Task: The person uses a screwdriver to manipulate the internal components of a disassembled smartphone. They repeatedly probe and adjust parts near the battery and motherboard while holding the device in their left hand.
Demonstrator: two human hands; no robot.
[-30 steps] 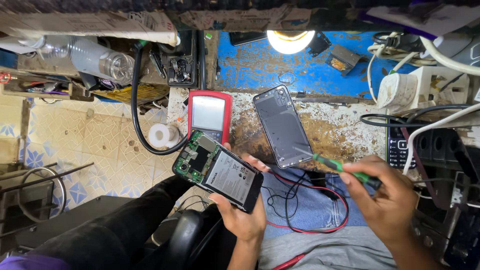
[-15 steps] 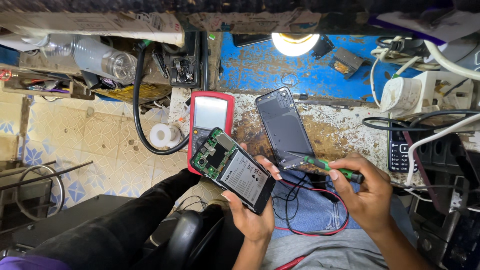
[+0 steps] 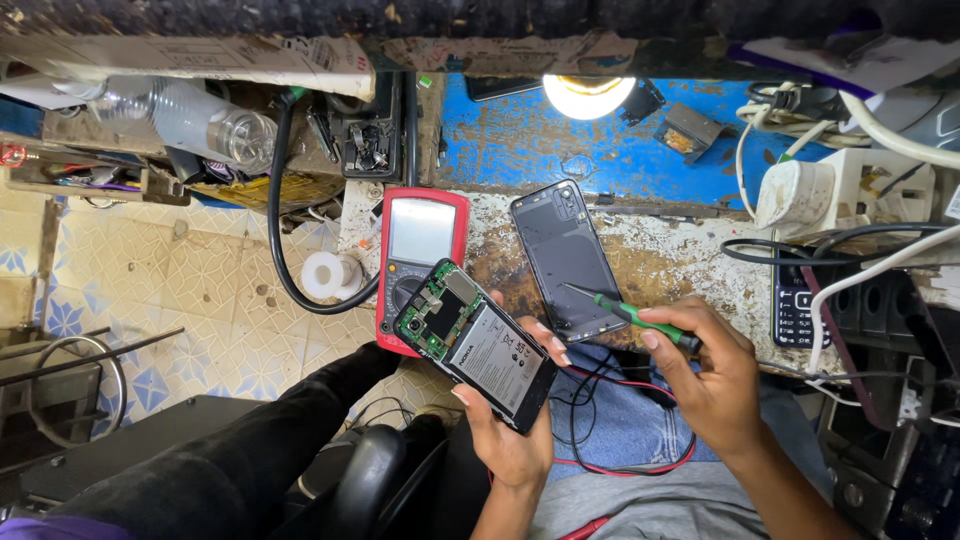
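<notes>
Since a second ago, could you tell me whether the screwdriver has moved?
Yes. The screwdriver in the right hand has swung up and left: its tip now lies over the black back cover on the bench, where earlier it sat at the cover's lower right corner.

A red multimeter lies at centre beside a dark phone back cover, a lit lamp above, a clear plastic bottle upper left.
</notes>
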